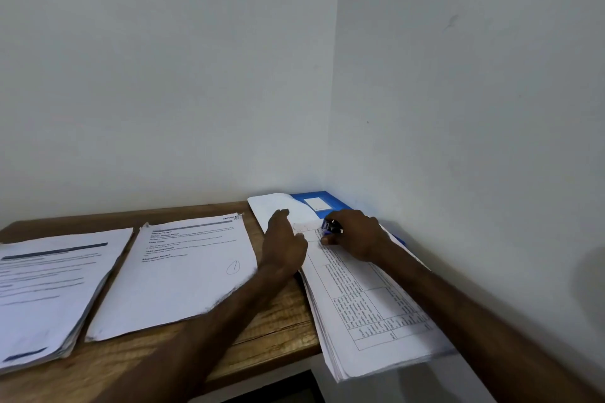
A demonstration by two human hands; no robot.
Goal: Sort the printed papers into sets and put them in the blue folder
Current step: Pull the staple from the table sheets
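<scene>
A thick stack of printed papers [370, 304] with tables lies at the table's right end, overhanging the front edge. Its top sheet [278, 206] is folded back at the far end. Under it, in the wall corner, lies the blue folder [322, 203] with a white label. My right hand [357, 234] grips a small blue stapler [330, 226] at the stack's far corner. My left hand [284, 244] rests flat on the stack's left edge, fingers straight. Two other paper sets lie to the left: a middle set [183, 275] and a left set [49, 291].
The wooden table [275, 321] stands in a corner between two white walls. The right wall runs close along the folder and the right stack. A strip of bare wood shows between the middle set and the right stack.
</scene>
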